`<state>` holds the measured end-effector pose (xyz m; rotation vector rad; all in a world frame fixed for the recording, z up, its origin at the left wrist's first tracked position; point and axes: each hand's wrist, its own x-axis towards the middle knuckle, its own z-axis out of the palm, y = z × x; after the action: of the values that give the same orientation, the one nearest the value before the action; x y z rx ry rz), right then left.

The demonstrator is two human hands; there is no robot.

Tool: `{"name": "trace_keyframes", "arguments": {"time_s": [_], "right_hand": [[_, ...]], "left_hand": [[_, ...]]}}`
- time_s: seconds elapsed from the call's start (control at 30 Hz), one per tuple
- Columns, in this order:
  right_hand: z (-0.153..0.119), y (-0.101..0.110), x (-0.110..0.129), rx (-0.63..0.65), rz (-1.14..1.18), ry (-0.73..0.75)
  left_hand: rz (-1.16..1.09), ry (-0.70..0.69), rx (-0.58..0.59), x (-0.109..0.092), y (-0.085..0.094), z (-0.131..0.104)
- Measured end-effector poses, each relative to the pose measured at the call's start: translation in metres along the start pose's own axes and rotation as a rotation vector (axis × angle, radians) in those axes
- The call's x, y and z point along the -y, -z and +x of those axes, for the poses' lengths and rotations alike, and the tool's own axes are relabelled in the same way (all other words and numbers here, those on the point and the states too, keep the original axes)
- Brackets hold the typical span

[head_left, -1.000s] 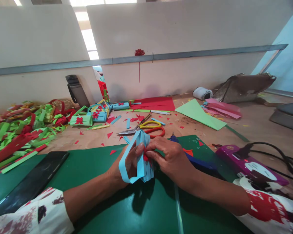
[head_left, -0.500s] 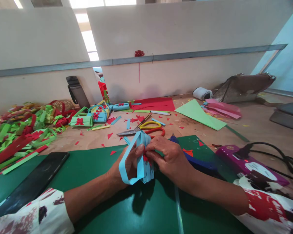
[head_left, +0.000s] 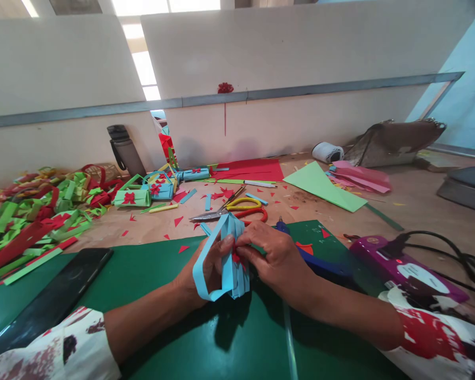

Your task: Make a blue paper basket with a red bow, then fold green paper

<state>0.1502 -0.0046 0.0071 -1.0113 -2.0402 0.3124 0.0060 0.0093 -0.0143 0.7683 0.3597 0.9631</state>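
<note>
A small light-blue paper bag [head_left: 239, 282] with a strip handle is tilted above the green mat, in the grip of my left hand [head_left: 198, 269]. The left thumb presses on its near face, beside a red paper bow [head_left: 235, 256]. My right hand [head_left: 279, 253] pinches the bow against the bag between thumb and forefinger. Part of the bow is hidden by these fingers. Just beyond my hands lie scissors [head_left: 209, 215] with yellow and red handles showing. A blue glue gun [head_left: 324, 266] rests behind my right forearm, partly covered.
Left, a black phone [head_left: 51, 298] lies near a heap of green and red paper pieces [head_left: 35, 221]. Finished-looking paper bags [head_left: 132, 197] stand farther back by a bottle [head_left: 126, 150]. Right are a purple power strip [head_left: 404, 269] with black cables and a green sheet [head_left: 324, 184].
</note>
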Motion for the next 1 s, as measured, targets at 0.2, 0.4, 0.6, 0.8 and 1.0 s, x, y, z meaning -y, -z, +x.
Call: {"name": "trace_keyframes", "arguments": {"time_s": [0.2,0.4,0.6,0.8,1.0], "right_hand": [[-0.0018,-0.0007,0.0000,0.010,0.014,0.021],[-0.0012,-0.0017,-0.0026,-0.017,0.009,0.050],[0.0006,-0.0018,-0.0017,-0.025,-0.012,0.052],[-0.0005,-0.0012,-0.0005,-0.023,-0.019,0.049],[-0.0009,-0.0013,0.0000,-0.028,0.002,0.046]], "left_hand": [[0.021,0.011,0.015,0.0017,0.0031,-0.0004],[0.021,-0.001,0.030,0.0021,0.0052,-0.0009],[0.011,-0.007,0.036,0.0008,0.0023,-0.0013],[0.016,-0.002,0.042,0.0018,0.0026,-0.0003],[0.012,0.004,0.048,0.0030,0.0056,-0.0003]]}}
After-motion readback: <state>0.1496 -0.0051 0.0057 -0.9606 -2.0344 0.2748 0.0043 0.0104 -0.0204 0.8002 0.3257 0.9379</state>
